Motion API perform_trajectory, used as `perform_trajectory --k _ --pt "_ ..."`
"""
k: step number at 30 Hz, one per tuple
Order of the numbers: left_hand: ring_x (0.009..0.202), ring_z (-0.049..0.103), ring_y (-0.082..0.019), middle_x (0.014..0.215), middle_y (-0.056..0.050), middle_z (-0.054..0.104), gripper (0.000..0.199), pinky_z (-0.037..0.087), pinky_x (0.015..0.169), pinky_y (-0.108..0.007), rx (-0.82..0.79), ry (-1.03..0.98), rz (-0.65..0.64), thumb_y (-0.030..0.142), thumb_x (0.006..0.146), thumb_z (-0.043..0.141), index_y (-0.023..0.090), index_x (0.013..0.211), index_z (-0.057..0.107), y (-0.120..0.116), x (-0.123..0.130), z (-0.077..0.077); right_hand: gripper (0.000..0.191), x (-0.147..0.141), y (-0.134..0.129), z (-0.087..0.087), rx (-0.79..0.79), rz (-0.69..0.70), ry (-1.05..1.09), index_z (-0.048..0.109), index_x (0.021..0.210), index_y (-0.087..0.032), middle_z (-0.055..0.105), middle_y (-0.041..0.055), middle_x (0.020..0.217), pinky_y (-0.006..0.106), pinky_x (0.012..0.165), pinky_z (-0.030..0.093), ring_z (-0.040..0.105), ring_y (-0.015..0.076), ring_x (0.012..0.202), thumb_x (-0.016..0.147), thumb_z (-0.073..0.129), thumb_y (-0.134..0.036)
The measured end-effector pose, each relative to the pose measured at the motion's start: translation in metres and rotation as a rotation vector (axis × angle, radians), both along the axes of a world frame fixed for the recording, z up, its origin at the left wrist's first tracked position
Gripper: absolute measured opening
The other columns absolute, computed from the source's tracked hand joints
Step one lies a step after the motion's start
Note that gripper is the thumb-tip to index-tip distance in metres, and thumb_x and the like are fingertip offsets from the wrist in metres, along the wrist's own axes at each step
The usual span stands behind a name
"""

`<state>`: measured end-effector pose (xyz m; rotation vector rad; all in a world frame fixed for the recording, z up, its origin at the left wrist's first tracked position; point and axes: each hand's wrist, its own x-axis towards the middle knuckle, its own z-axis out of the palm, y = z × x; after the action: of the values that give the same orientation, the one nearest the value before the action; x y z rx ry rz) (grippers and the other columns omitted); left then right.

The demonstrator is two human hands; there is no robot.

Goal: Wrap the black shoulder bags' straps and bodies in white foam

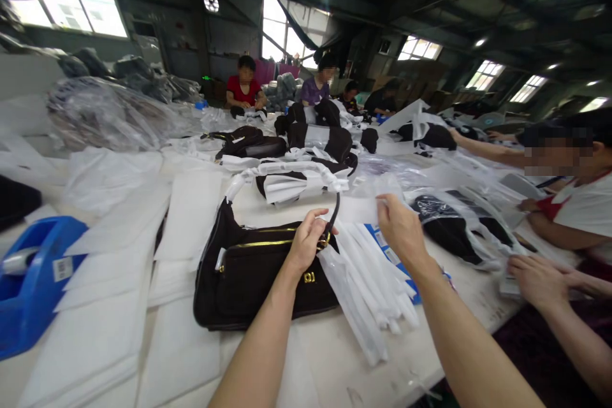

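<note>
A black handbag [258, 287] with gold zips and a small gold emblem lies on the table in front of me. White wrapping covers most of its raised handle [287, 169]; the right end of the strap shows black. My left hand [308, 242] is closed around that bare strap end, beside a gold ring [324, 240]. To the right, my right hand [399, 223] pinches a thin, translucent white wrapping sheet [358, 210] that reaches toward the strap. Beneath it, long white foam strips [368, 274] fan out, partly over a blue printed sheet [382, 245].
Stacked white sheets [102, 293] lie left of the bag, with a blue tape dispenser [41, 274] at the far left. More black bags [315, 137] are piled beyond. A co-worker's hands [538, 277] are close on the right, near a plastic-wrapped bag [449, 223].
</note>
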<state>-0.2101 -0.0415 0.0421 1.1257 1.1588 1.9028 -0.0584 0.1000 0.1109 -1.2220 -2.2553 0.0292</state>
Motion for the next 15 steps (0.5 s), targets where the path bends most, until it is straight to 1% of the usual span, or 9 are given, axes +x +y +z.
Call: perform_trajectory --k 2,4,6,7,8,9,11,13,15 --pt "0.076 0.058 -0.015 0.085 -0.005 0.070 0.041 0.042 0.070 -0.027 0.006 -0.038 -0.004 0.047 0.096 0.046 0.017 0.122 0.055 0.000 0.000 0.000 0.036 0.013 0.010 -0.009 -0.028 -0.054 -0.176 0.066 0.117 -0.017 0.070 0.0136 0.079 0.036 0.069 0.045 0.065 0.0272 0.075 0.091 0.043 -0.027" --pt "0.075 0.057 -0.015 0.085 -0.006 0.070 0.039 0.041 0.070 -0.027 0.026 -0.061 -0.014 0.046 0.096 0.046 0.016 0.118 0.057 0.001 -0.001 0.001 0.037 0.020 0.014 -0.019 -0.041 0.001 -0.276 0.065 0.120 -0.016 0.071 0.0150 0.088 0.037 0.072 0.046 0.065 0.0278 0.081 0.089 0.047 -0.027" --pt "0.073 0.055 -0.014 0.086 -0.006 0.070 0.037 0.040 0.069 -0.027 0.030 -0.075 -0.037 0.043 0.092 0.053 0.015 0.115 0.060 0.000 -0.001 0.004 0.039 0.020 0.012 -0.025 -0.015 0.104 -0.198 0.064 0.121 -0.015 0.071 0.0168 0.102 0.039 0.079 0.048 0.065 0.0286 0.090 0.089 0.047 -0.030" --pt "0.071 0.054 -0.014 0.086 -0.006 0.070 0.036 0.039 0.068 -0.026 0.025 -0.085 -0.048 0.042 0.088 0.057 0.015 0.113 0.060 0.000 -0.002 0.005 0.039 0.018 0.009 -0.026 -0.016 0.150 -0.096 0.065 0.120 -0.016 0.070 0.0166 0.106 0.040 0.083 0.048 0.065 0.0288 0.094 0.090 0.045 -0.032" --pt "0.070 0.053 -0.013 0.085 -0.005 0.069 0.037 0.038 0.066 -0.026 0.017 -0.100 -0.059 0.040 0.085 0.062 0.015 0.112 0.060 -0.001 -0.002 0.007 0.039 0.014 0.005 -0.024 -0.053 0.192 0.025 0.066 0.117 -0.016 0.071 0.0154 0.107 0.041 0.086 0.047 0.065 0.0284 0.096 0.090 0.044 -0.034" --pt "0.068 0.052 -0.013 0.084 -0.004 0.068 0.038 0.036 0.064 -0.025 0.011 -0.117 -0.067 0.037 0.081 0.065 0.015 0.111 0.060 -0.001 -0.002 0.009 0.038 0.008 0.001 -0.020 -0.135 0.237 0.150 0.067 0.112 -0.017 0.072 0.0138 0.105 0.042 0.087 0.048 0.066 0.0278 0.095 0.091 0.043 -0.037" --pt "0.067 0.051 -0.012 0.080 -0.003 0.066 0.039 0.034 0.063 -0.024 0.011 -0.148 -0.073 0.033 0.077 0.068 0.015 0.110 0.060 -0.002 -0.003 0.012 0.038 -0.007 -0.006 -0.010 -0.385 0.331 0.386 0.069 0.105 -0.019 0.074 0.0115 0.101 0.042 0.086 0.049 0.068 0.0269 0.093 0.090 0.046 -0.046" --pt "0.068 0.051 -0.013 0.078 -0.002 0.064 0.038 0.034 0.063 -0.024 0.019 -0.161 -0.075 0.031 0.076 0.068 0.015 0.109 0.060 -0.003 -0.003 0.013 0.043 -0.025 -0.009 0.003 -0.662 0.408 0.584 0.068 0.103 -0.019 0.074 0.0118 0.105 0.040 0.084 0.050 0.069 0.0267 0.096 0.088 0.050 -0.055" --pt "0.067 0.049 -0.012 0.078 -0.002 0.063 0.039 0.032 0.062 -0.024 0.022 -0.151 -0.081 0.032 0.076 0.068 0.015 0.110 0.060 -0.003 -0.003 0.013 0.047 -0.046 -0.008 0.016 -0.877 0.457 0.729 0.068 0.104 -0.020 0.074 0.0125 0.111 0.039 0.085 0.051 0.068 0.0267 0.102 0.087 0.051 -0.060"
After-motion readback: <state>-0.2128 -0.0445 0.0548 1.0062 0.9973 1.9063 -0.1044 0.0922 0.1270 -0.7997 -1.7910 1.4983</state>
